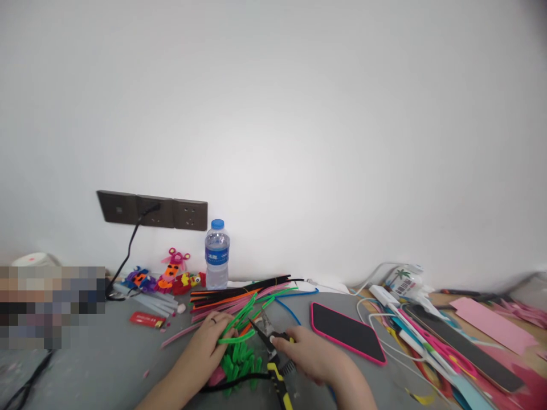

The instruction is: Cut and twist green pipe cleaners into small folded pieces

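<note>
grey table (106, 359) under a white wall. near centre, left hand (209, 341) pinches green pipe cleaners (239, 326), fingers closed on them; right hand (314, 354) is wrapped around cutters (273, 356). they look light, soft and bendy, best gripped near the blades.

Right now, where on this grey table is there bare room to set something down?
Bare grey table lies front left, between the flat red packet and the left hand. Crowded: the pipe cleaner pile ahead and the paper strips right of the pink-cased phone.
</note>
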`<state>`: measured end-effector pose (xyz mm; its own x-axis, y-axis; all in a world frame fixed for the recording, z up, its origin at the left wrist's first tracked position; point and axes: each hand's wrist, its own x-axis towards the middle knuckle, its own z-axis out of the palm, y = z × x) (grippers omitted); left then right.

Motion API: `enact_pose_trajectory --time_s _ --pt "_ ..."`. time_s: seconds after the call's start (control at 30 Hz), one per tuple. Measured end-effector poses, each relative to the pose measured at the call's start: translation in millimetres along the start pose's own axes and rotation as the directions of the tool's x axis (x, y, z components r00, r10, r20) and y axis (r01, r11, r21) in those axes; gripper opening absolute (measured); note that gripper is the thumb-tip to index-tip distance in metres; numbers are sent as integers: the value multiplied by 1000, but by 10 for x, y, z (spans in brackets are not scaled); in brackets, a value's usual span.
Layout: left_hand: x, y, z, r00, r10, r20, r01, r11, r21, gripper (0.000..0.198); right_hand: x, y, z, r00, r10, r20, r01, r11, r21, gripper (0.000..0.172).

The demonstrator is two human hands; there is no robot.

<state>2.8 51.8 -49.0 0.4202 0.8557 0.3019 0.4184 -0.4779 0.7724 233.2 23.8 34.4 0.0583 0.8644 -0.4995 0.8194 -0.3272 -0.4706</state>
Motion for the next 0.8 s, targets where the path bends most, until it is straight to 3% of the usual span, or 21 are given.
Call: enact_pose_trajectory --time_s 0.23,0.33,0.43,0.6,0.8 --pt "7 55 -32 997 -23 69 20 999 39 25 79 105 7 996 59 -70 -57 998 38 35" --pt "9 68 -38 998 -30 63 28 999 25 25 92 118 14 998 49 -27 -47 997 65 34" --pt "9 48 -29 999 -38 33 38 999 3 24 92 131 11 999 38 11 -38 996 80 34" --pt "34 -11 -12 998 -43 -44 37 989 -142 27 116 158 8 998 60 -26 -59 997 42 37" --pt "71 30 -62 970 -175 -166 109 932 -346 33 153 136 24 997 64 -40 -62 997 38 33"
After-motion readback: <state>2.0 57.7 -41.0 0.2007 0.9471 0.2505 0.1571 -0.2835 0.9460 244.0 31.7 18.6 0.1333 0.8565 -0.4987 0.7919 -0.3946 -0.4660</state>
